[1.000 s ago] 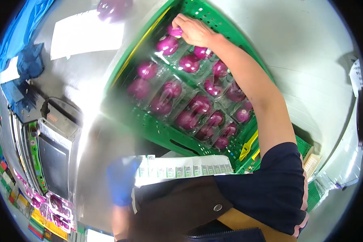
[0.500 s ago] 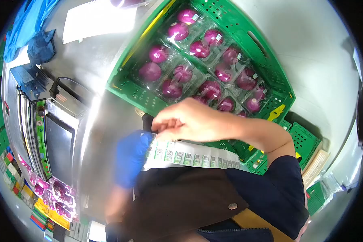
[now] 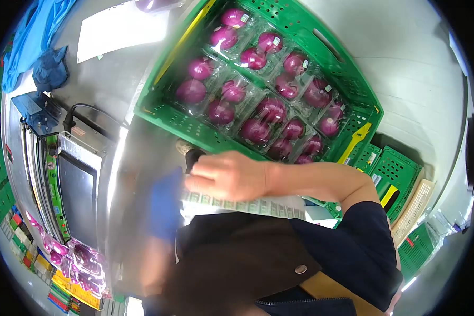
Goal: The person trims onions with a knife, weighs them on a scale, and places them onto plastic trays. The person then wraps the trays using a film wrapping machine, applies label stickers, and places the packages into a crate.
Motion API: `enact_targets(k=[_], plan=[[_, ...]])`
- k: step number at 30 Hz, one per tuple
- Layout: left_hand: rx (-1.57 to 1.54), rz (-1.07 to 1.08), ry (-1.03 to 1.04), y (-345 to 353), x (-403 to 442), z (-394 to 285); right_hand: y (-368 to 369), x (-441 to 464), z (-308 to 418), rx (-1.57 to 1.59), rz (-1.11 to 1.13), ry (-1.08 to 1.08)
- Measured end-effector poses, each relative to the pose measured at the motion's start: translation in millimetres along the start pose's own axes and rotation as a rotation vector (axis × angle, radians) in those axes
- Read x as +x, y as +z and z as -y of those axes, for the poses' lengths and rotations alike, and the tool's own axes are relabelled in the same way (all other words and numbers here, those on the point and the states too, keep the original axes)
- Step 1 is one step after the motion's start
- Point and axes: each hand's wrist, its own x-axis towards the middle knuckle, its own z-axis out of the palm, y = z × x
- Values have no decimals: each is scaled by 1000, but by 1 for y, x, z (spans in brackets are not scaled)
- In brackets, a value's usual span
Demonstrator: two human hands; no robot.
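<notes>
My left hand (image 3: 166, 203), in a blue glove and smeared by motion, is beside the near end of a long strip of labels (image 3: 247, 205). Just right of it, my bare right hand (image 3: 224, 176) is over that strip with its fingers curled together; whatever they pinch is too small or hidden to name. Beyond the hands sits a green crate (image 3: 189, 129) with clear packs of red onions (image 3: 255, 130). Small labels show on several packs in its far and right rows.
At left stands a device with a dark screen (image 3: 78, 197). Packed onions (image 3: 81, 263) lie below it. White paper (image 3: 122, 31) and blue plastic (image 3: 50, 68) are on the metal table. More green crates (image 3: 392, 176) stand at right.
My right hand has come back from the far packs in the crate to the label strip beside my left hand. The far packs are uncovered, and labels show on them.
</notes>
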Motion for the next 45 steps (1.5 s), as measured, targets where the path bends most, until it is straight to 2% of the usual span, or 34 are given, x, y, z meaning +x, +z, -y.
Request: enact_targets(k=[1, 2, 3, 4, 5, 6, 7, 8, 10, 13, 14, 16, 18, 19, 20, 22, 25, 26, 28, 31, 34, 36, 38, 39, 42, 43, 44, 45], plan=[[4, 4, -91, -7, 5, 10, -1, 3, -13, 139, -38, 45], [-36, -48, -77, -7, 2, 15, 0, 10, -32, 372, -243, 247], [-76, -100, -62, -3, -2, 15, -2, 16, -52, 859, -354, 680], [-115, -151, -47, -2, -5, 14, -7, 16, -94, 567, -400, 736], [-61, -144, -84, -4, -8, 9, -5, 11, -140, 332, -379, 710], [-76, -159, -82, -4, -10, 8, -13, 15, -162, 172, -298, 776], [-90, -174, -82, -2, -12, 9, -3, 13, -199, 186, -261, 884], [-106, -190, -85, 1, -14, 9, 4, 12, -227, 53, -241, 832], [-164, -180, -86, 4, -18, 3, -4, 23, -225, -138, -125, 955], [-180, -176, -44, 0, -21, 9, -23, 23, -227, -523, 43, 974], [-175, -189, -31, 2, -25, 2, -26, 9, -231, -600, -20, 936], [-179, -184, 4, 3, -25, -2, -44, -5, -202, -334, -31, 1048], [-184, -149, 40, -1, -22, 2, -32, -47, -208, 113, -8, 947], [-159, -144, 44, -2, -19, 5, -33, -54, -198, 101, 40, 919], [-131, -141, 46, -4, -17, 10, -32, -61, -200, 7, 107, 907], [-122, -118, 28, -6, -16, 13, -29, -66, -198, -83, 85, 940], [-144, -58, 1, -6, -16, 9, -40, -72, -195, -475, -90, 857], [-129, -38, 16, -5, -16, 5, -53, -80, -185, -563, 14, 922], [-111, -27, 2, -4, -16, 1, -70, -98, -168, -245, -50, 925], [-82, -51, -42, 2, -16, -5, -74, -130, -152, 64, 17, 856], [-15, -77, 9, 10, -18, -10, -72, -145, -161, 18, 194, 785], [18, -97, 93, 11, -21, -7, -75, -154, -172, 108, 131, 884], [73, -190, 220, -6, -12, 24, -85, -157, -156, -506, 141, 838], [115, -209, 260, -11, -10, 27, -83, -160, -154, -625, 112, 819], [276, -238, 316, -23, -13, 16, -80, -140, -92, -290, -57, 949], [338, -242, 325, -27, -15, 12, -77, -133, -66, 54, -79, 1020], [246, -287, 367, -35, -14, 12, -77, -128, -41, 397, -104, 1069], [149, -326, 410, -42, -13, 14, -84, -122, -16, 478, -54, 1151]])
